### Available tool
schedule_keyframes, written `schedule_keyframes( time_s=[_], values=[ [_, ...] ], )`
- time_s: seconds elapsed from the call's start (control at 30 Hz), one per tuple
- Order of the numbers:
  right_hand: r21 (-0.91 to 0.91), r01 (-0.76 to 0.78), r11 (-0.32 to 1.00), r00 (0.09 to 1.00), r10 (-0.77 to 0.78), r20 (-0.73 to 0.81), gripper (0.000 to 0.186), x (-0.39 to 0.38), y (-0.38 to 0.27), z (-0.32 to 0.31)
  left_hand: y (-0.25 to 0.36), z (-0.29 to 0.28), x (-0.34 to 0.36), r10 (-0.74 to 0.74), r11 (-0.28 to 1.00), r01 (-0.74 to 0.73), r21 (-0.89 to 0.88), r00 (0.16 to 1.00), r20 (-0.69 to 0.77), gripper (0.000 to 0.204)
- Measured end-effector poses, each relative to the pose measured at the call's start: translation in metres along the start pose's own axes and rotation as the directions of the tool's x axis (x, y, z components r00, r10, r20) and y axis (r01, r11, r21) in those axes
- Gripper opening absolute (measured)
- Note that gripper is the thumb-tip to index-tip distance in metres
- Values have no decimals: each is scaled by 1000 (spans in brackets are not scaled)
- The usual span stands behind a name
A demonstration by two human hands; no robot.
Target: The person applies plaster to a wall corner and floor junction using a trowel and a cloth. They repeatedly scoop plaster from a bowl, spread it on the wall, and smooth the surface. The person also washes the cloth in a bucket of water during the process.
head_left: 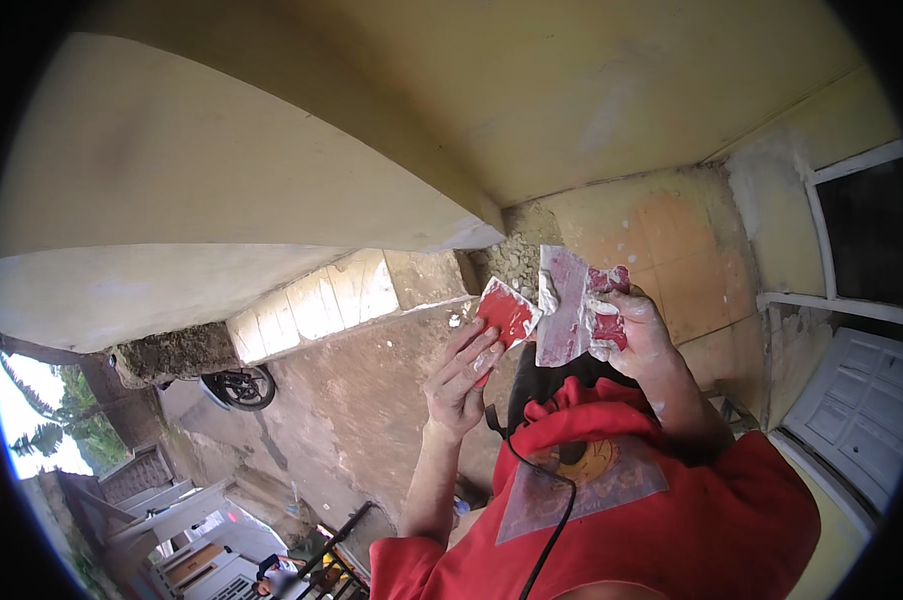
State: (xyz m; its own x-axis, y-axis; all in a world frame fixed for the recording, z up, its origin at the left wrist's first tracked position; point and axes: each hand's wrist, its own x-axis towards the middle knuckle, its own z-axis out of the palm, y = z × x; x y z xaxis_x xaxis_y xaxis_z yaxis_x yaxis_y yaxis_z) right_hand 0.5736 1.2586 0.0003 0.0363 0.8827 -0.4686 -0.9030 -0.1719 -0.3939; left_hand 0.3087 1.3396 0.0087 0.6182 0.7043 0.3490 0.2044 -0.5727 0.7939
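Observation:
My left hand (pixel 461 382) grips a small red putty scraper (pixel 509 315) smeared with white putty along its edges. In my right hand (pixel 639 332) is a wider putty knife (pixel 565 305), its flat blade coated with whitish paste and its red handle partly caked in it. The two tools meet or nearly meet at chest height; whether they touch I cannot tell. A lump of white putty (pixel 548 294) clings to the wide blade near the smaller scraper. White smears mark the fingers of both hands.
A pale yellow wall (pixel 611 90) with a protruding edge rises in front. Rubble (pixel 511 258) lies at its foot, beside orange floor tiles (pixel 671 250). At right are a window frame (pixel 821 230) and a white door (pixel 851 400). A motorcycle wheel (pixel 243 388) shows at left, a person (pixel 271 575) at lower left.

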Motion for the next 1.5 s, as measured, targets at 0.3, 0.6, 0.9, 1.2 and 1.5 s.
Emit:
schedule_keyframes(
  time_s=[0.3, 0.6, 0.9, 1.2, 1.5],
  values=[
    [-752, -26, 659, 993, 106, 58, 28, 26, -47, -15, 17, -67, 27, 170, 973, -107, -204, 932, 320, 22],
    [-461, -178, 869, 870, 358, 339, 29, 47, -32, -75, -63, -62, -34, -372, 855, 340, -392, 928, -7, 18],
    [-221, -267, 938, 960, 239, -144, 19, 156, 40, -248, -156, 61, -103, -836, 548, 679, -488, 462, -296, 28],
    [-382, -83, 920, 942, -52, -332, 15, 442, 177, -491, -403, 299, -109, -870, 493, 722, -486, 406, -279, 32],
    [-492, 212, 845, 967, -254, -20, 18, 604, 279, -615, -545, 353, -149, -600, 800, 314, -511, 430, -674, 35]
  ],
)
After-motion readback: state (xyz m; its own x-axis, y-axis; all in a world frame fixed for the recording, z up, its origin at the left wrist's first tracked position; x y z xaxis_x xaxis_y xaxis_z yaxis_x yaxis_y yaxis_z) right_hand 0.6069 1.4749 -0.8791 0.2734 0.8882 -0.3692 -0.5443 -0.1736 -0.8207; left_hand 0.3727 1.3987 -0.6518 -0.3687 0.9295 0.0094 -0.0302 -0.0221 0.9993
